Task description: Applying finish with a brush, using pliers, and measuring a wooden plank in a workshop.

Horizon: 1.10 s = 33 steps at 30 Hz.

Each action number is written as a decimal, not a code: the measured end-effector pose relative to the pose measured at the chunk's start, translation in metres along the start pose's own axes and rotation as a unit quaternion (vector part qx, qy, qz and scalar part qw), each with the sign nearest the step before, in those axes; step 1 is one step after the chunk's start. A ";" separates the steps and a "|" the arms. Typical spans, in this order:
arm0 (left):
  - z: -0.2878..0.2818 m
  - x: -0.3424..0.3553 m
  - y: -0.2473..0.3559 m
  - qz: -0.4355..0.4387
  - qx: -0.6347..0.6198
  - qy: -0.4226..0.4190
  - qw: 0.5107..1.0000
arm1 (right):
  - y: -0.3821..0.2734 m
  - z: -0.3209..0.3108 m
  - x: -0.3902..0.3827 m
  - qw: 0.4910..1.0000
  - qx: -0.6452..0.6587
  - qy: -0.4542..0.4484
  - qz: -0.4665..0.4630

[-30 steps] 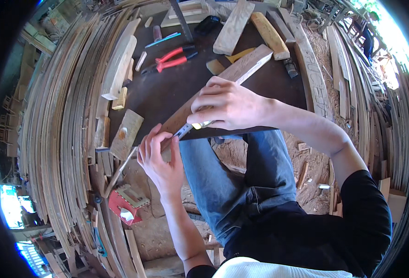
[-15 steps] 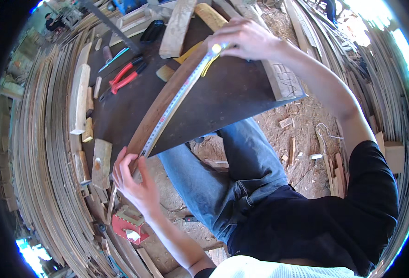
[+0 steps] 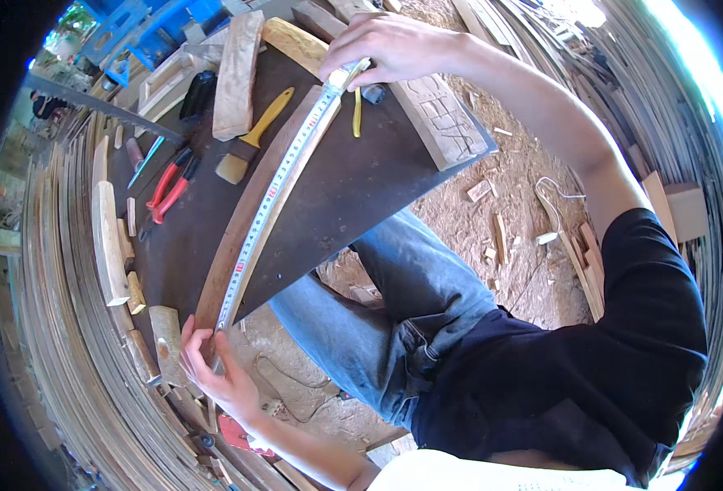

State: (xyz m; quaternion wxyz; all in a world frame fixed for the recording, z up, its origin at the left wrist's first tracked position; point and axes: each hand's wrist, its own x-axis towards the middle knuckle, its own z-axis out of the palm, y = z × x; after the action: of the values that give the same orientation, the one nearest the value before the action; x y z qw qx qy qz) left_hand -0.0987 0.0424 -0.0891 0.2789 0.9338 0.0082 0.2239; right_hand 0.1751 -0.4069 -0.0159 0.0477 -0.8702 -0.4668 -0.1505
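Note:
A long brown wooden strip (image 3: 243, 221) slants across the dark tabletop, its near end past the edge. Along its right side runs the pulled-out white blade (image 3: 273, 194) of a tape measure. My left hand (image 3: 220, 375) is closed on the strip's near end, thumb by the end of the blade. At the far end, my right hand (image 3: 394, 47) grips the tape measure's case (image 3: 345, 75), mostly hidden by the fingers. A narrow yellow piece (image 3: 357, 112) hangs below that hand.
On the dark table (image 3: 353, 180) lie a paintbrush (image 3: 255, 135), red-handled pliers (image 3: 171, 186), a handsaw (image 3: 103, 106) and wood blocks. A marked board (image 3: 439, 123) rests at the right corner. Stacked wood strips (image 3: 54, 286) stand left; wood scraps (image 3: 500, 237) litter the floor.
The view has shifted, so the table's things sit further left and the paintbrush shows more fully. Both hands keep their grips, with the blade still stretched along the strip.

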 end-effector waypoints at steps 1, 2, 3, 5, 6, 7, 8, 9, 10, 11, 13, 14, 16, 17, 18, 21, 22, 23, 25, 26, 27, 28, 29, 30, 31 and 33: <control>-0.002 0.001 -0.003 0.027 0.024 0.002 0.999 | 0.002 -0.003 -0.005 1.000 0.009 -0.012 0.007; -0.005 0.001 -0.006 0.037 0.021 0.002 0.999 | 0.003 -0.005 -0.012 1.000 0.025 0.005 -0.015; -0.008 0.000 -0.009 0.028 0.007 -0.008 1.000 | 0.005 -0.007 -0.016 1.000 0.025 -0.002 -0.008; -0.012 -0.001 -0.015 0.019 -0.010 -0.015 1.000 | 0.004 -0.009 -0.025 1.000 0.004 -0.003 0.011; -0.013 -0.001 -0.017 0.014 -0.021 -0.014 1.000 | 0.003 -0.009 -0.029 1.000 -0.013 0.007 0.023; -0.013 -0.001 -0.020 0.001 -0.035 -0.017 0.999 | 0.000 -0.009 -0.035 0.999 -0.006 -0.006 0.033; -0.013 -0.001 -0.022 0.008 -0.033 -0.014 0.999 | -0.002 -0.008 -0.038 1.000 -0.003 -0.015 0.026; -0.013 0.000 -0.024 0.026 -0.028 -0.013 0.999 | -0.006 -0.005 -0.043 1.000 0.011 -0.002 0.014; -0.013 0.000 -0.025 0.036 -0.022 -0.011 0.999 | -0.009 -0.002 -0.046 1.000 0.024 -0.008 0.015; -0.013 0.001 -0.026 0.030 -0.033 -0.011 0.999 | -0.011 0.002 -0.050 1.000 0.021 0.012 0.006; -0.013 0.002 -0.025 0.031 -0.033 -0.014 0.999 | -0.015 0.009 -0.054 0.999 0.035 0.037 -0.004; -0.013 0.002 -0.025 0.020 -0.033 -0.010 0.999 | -0.016 0.013 -0.054 0.997 0.051 0.059 -0.013; -0.013 0.002 -0.023 0.026 -0.016 -0.004 1.000 | -0.018 0.018 -0.054 0.995 0.070 0.065 -0.034; -0.013 0.002 -0.022 0.024 -0.038 -0.005 0.999 | -0.019 0.020 -0.053 0.995 0.052 0.077 -0.019; -0.012 0.002 -0.022 0.013 -0.066 -0.005 0.998 | -0.021 0.022 -0.052 0.995 0.037 0.089 -0.007; -0.010 0.004 -0.024 0.036 -0.048 0.015 0.998 | -0.031 0.028 -0.053 0.977 0.180 0.087 0.080; -0.010 0.004 -0.024 0.042 -0.031 0.020 0.998 | -0.035 0.030 -0.055 0.975 0.174 0.077 0.112; -0.009 0.004 -0.024 0.035 -0.039 0.021 0.998 | -0.038 0.031 -0.056 0.968 0.185 0.079 0.153; -0.008 0.003 -0.023 0.027 -0.036 0.027 0.999 | -0.042 0.034 -0.061 0.962 0.189 0.100 0.167; -0.009 0.004 -0.022 0.014 -0.028 0.025 0.999 | -0.043 0.036 -0.062 0.957 0.214 0.113 0.162; -0.009 0.004 -0.021 0.031 -0.021 0.033 0.999 | -0.042 0.037 -0.064 0.945 0.247 0.113 0.181; -0.009 0.005 -0.021 0.040 -0.018 0.040 0.998 | -0.041 0.039 -0.065 0.933 0.276 0.106 0.205; -0.010 0.005 -0.021 0.038 -0.007 0.046 0.998 | -0.039 0.041 -0.066 0.939 0.254 0.102 0.209; -0.008 0.006 -0.022 0.020 -0.002 0.049 0.999 | -0.037 0.043 -0.066 0.945 0.229 0.091 0.214; -0.006 0.007 -0.024 0.041 -0.008 0.055 0.998 | -0.036 0.045 -0.067 0.941 0.239 0.094 0.220; -0.007 0.003 -0.025 0.038 -0.015 0.058 0.997 | -0.034 0.046 -0.067 0.948 0.241 0.096 0.184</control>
State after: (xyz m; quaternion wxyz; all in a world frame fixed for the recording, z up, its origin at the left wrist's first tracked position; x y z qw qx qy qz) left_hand -0.0965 0.0674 -0.0959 0.2834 0.9146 -0.0148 0.2880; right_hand 0.1223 -0.4314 -0.0821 0.3275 -0.8848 -0.3145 -0.1044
